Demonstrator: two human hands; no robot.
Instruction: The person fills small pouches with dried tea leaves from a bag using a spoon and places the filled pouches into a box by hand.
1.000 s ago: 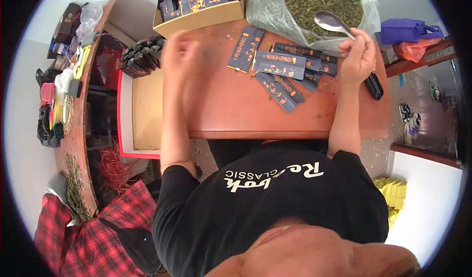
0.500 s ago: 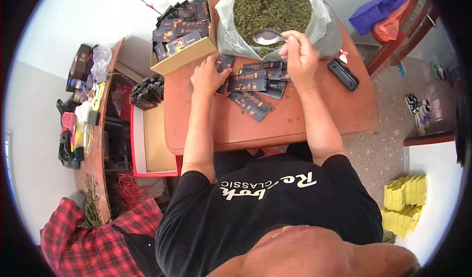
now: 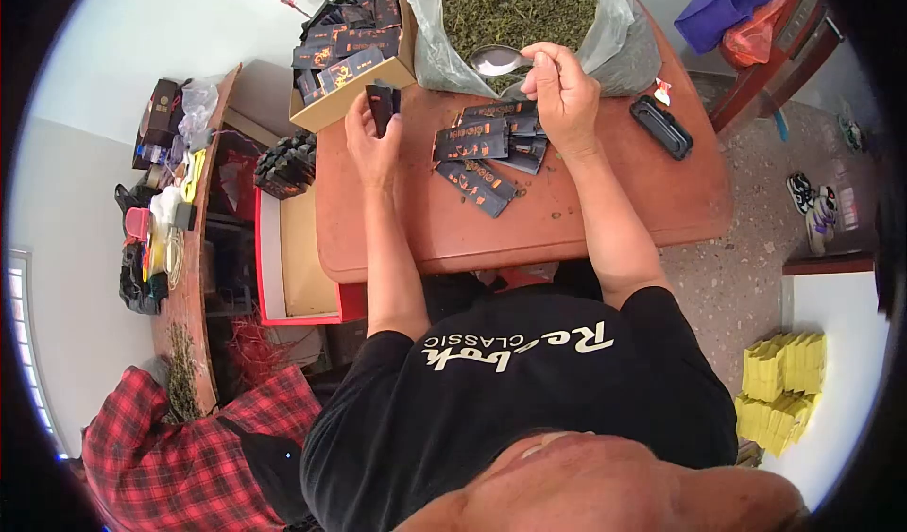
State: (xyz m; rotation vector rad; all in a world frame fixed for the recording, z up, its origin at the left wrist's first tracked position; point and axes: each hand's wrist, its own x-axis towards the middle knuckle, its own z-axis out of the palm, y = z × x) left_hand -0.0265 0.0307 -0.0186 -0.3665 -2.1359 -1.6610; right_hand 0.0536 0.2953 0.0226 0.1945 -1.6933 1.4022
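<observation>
My left hand [image 3: 374,145] is closed around a small black packet [image 3: 381,103] with orange print, held upright in front of the cardboard box [image 3: 354,94]. That box is full of similar packets. In my right hand [image 3: 564,93] is a metal spoon [image 3: 497,60], its bowl over the near rim of a clear plastic bag [image 3: 431,36]. Dried green leaves [image 3: 518,8] fill the bag. A loose pile of black packets [image 3: 472,141] lies on the table between my hands.
A black case [image 3: 660,127] lies on the brown table [image 3: 416,239] at right. Left of the table are a red open box [image 3: 300,258], a bundle of black packets [image 3: 284,165] and a cluttered shelf [image 3: 213,126]. A chair [image 3: 770,64] holds bags at right. Yellow packets [image 3: 782,371] are stacked lower right.
My left hand has lifted a packet off the table and moved left with it, toward the box. My right hand and the spoon have shifted slightly left and up.
</observation>
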